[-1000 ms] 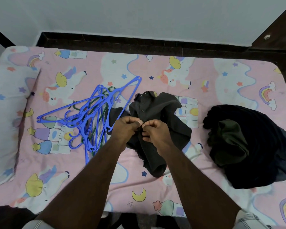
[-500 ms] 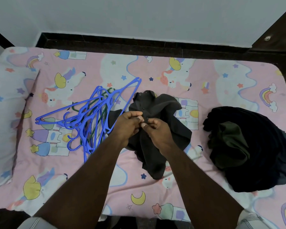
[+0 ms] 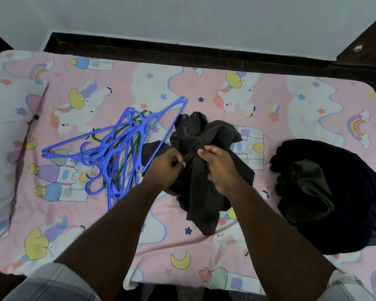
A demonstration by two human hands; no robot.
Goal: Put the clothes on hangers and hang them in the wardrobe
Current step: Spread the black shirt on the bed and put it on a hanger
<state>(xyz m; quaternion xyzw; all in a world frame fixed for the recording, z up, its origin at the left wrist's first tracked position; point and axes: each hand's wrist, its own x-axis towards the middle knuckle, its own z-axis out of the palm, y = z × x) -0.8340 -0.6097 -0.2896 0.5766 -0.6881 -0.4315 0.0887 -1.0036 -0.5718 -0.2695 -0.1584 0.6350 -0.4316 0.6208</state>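
— What have you got hold of?

— A dark grey shirt [image 3: 206,168], crumpled on the bed [image 3: 204,88] in front of me. My left hand [image 3: 164,168] pinches a fold of it between thumb and fingertips, fingers curled in. My right hand [image 3: 220,168] grips the same bunched strip of cloth just beside it, fingers curled round the fabric. The two hands are close together, nearly touching.

— Where is the shirt's collar?

— It points away from me, toward the wall [image 3: 182,18]. Two small round fasteners show at its far end.

— And the hangers?

— A tangled heap of blue plastic hangers [image 3: 109,153] lies on the sheet to my left, with a few dark green ones mixed in. One long blue arm reaches up to just beside the collar.

— Any other clothes?

— A pile of dark clothes [image 3: 326,192] on my right, well apart from the shirt, with an olive green piece on its near-left side.

— What else is on the bed?

— A pillow [image 3: 2,148] at the left edge, in the same pink unicorn print as the sheet.
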